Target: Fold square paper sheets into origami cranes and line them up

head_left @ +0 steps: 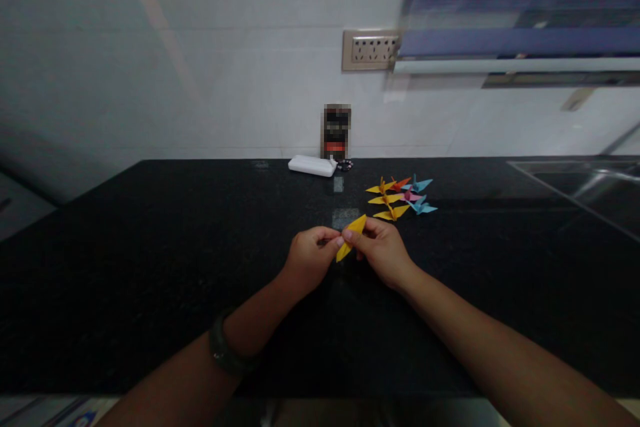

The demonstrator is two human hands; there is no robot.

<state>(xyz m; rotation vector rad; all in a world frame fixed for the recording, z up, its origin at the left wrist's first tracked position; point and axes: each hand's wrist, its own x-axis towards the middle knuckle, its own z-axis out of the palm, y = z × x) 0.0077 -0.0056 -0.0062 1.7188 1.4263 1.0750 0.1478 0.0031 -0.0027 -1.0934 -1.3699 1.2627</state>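
A piece of folded yellow paper, narrow and pointed at both ends, is held slantwise between my two hands above the dark counter. My left hand pinches its left edge between thumb and fingers. On the other side my right hand grips it, thumb lying across the front and fingers behind. Just beyond my right hand stand several folded paper cranes: yellow ones such as this crane, a blue crane, a pink crane and an orange crane.
On the black counter, a white oblong device with a beaded strap lies near the wall. A small blurred-out object leans there upright. To the right is a sink; a socket panel is on the wall.
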